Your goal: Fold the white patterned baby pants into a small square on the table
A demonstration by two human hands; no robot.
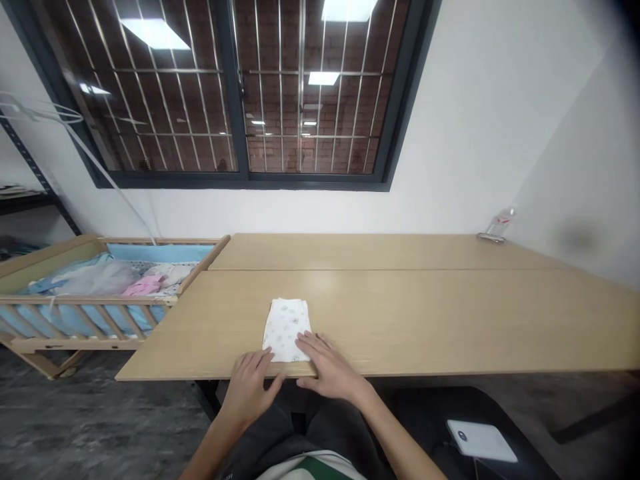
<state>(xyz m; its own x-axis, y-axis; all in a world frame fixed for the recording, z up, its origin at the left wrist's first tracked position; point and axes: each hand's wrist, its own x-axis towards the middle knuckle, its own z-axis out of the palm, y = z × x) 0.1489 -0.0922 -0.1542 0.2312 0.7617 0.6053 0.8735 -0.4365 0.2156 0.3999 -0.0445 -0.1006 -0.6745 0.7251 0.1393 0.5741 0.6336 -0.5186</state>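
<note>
A folded white cloth (286,327) with a small faint print lies flat near the front edge of the wooden table. My left hand (253,383) rests at the table edge, its fingertips at the cloth's lower left corner. On the cloth's lower right side lie the fingertips of my right hand (327,363), fingers stretched out. Both hands are open, thumbs apart from the fingers and pointing toward each other below the cloth. Neither hand grips the cloth.
The table (425,320) stretches far to the right. A clear plastic bottle (497,225) lies at its back right. On the left stands a wooden crib (95,300) with blue lining and cloths inside. A white phone (483,440) lies on a black seat (430,407).
</note>
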